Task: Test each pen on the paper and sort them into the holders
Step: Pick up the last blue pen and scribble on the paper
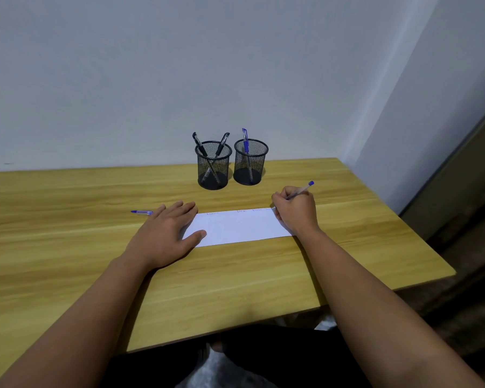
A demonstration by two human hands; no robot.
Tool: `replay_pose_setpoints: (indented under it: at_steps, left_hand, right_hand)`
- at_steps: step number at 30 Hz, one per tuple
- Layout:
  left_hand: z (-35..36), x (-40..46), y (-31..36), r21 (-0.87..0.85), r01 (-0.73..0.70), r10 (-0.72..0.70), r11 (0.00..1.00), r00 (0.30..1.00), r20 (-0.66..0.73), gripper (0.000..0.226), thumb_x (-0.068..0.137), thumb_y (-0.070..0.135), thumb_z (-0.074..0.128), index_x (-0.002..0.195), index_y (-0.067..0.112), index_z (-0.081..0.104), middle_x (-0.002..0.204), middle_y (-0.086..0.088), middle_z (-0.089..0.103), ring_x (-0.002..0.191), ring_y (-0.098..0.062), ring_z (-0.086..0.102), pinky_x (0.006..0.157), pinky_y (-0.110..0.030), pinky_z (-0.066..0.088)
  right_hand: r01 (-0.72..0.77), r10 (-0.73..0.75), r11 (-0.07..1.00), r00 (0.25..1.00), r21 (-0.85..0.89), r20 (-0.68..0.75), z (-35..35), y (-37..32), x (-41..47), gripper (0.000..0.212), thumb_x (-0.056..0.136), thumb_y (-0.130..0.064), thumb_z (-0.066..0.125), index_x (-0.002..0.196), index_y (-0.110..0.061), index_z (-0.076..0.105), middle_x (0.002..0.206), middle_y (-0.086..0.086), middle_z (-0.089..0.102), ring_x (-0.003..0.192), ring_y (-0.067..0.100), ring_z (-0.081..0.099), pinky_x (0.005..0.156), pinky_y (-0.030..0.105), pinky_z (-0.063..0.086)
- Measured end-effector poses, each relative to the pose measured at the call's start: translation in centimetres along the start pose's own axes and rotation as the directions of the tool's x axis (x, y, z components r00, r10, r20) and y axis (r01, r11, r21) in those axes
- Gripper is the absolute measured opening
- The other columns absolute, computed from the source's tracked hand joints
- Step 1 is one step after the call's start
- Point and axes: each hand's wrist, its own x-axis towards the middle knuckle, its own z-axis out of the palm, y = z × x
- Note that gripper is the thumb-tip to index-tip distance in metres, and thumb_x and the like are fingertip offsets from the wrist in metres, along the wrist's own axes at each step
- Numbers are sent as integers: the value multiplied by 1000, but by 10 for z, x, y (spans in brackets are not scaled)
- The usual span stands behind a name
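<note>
The blue pen is in the right hand, fingers closed round its barrel, tip down at the far right corner of the paper and blue end cap pointing up and to the right. I see four short scribbles along the paper's far edge, too small and faint for me to read; I can make out no brand or label on anything. The left hand lies flat and open, holding nothing, fingers spread on the table with the thumb and palm edge pressing the paper's left end. Just beyond its fingertips a blue cap lies on the wood. Behind the paper stand two black mesh holders, close together near the table's far edge by the wall: the left holder carries two black pens crossed, the right holder one blue pen. I see open wood between paper and holders, wide bare tabletop to the left, and the table's right edge lies not far beyond the writing hand.
</note>
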Motion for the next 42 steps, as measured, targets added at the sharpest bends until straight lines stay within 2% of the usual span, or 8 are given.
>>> replay_pose_setpoints:
  at_steps: [5, 11, 16, 22, 27, 31, 35, 42]
  left_hand:
    - [0, 0, 0, 3, 0, 0, 1000, 1000, 2, 80, 91, 72, 32, 155, 25, 37, 164, 12, 27, 154, -9, 16, 126, -39, 11]
    - [-1, 0, 1, 1, -4, 4, 1000, 1000, 9, 78, 92, 70, 34, 155, 25, 37, 164, 11, 27, 154, -11, 16, 126, -39, 10]
    - [-4, -3, 3, 4, -7, 7, 1000, 1000, 12, 73, 97, 65, 40, 157, 24, 35, 165, 11, 25, 154, -10, 14, 127, -38, 9]
    - [-10, -6, 9, -53, -18, 16, 998, 999, -28, 71, 94, 64, 47, 154, 26, 41, 162, 10, 33, 153, -13, 20, 124, -35, 18]
    - [-33, -8, -4, -58, -17, -6, 998, 929, -369, 43, 94, 45, 52, 126, 23, 69, 129, 7, 65, 122, -18, 57, 97, -41, 48]
    - [-51, -13, -43, 66, 223, -200, 972, 946, -254, 50, 78, 31, 49, 123, 26, 71, 129, 4, 66, 118, -27, 60, 90, -44, 53]
    - [-50, -26, -63, 67, 247, -225, 967, 945, -239, 18, 89, 30, 63, 98, 38, 76, 106, 19, 69, 98, -18, 65, 69, -32, 51]
    - [-56, -27, -53, -351, 297, -402, 888, 873, -277, 8, 94, 33, 67, 91, 33, 74, 89, 16, 71, 82, -7, 66, 70, -31, 52]
  right_hand:
    - [11, -11, 1000, 1000, -20, -17, 0, -2, -1, 36, 87, -19, 66, 60, -5, 46, 62, 29, 52, 56, 28, 58, 57, 40, 51]
    - [22, -27, 998, 996, -64, -81, 0, -4, -1, 44, 87, -12, 62, 55, -19, 34, 46, -9, 34, 52, 24, 39, 53, 31, 37]
    - [-111, 151, 968, 974, 224, -171, -13, -13, 2, 25, 92, -2, 61, 68, -6, 53, 58, 14, 53, 48, 25, 50, 52, 32, 45]
    - [-246, 240, 919, 969, 309, 58, -18, -48, 6, 45, 102, -24, 74, 68, -13, 47, 57, 9, 49, 35, 5, 47, 37, 16, 39]
    - [-107, 84, 941, 993, 321, 86, -3, -82, 1, 42, 97, -29, 79, 69, -13, 51, 58, 8, 44, 42, 12, 42, 41, 21, 49]
    - [-135, 76, 928, 981, 347, 178, 14, -95, -12, 29, 101, -40, 72, 89, -14, 77, 78, 8, 77, 49, 8, 56, 45, 20, 39]
    - [-110, 64, 906, 990, 410, 123, 38, -97, -21, 30, 106, -27, 66, 82, -10, 71, 65, 5, 66, 46, 11, 48, 42, 19, 36]
    - [-135, 21, 929, 949, 345, 314, 68, -99, -40, 18, 105, -17, 66, 103, -6, 80, 90, 13, 82, 52, 10, 56, 45, 20, 43]
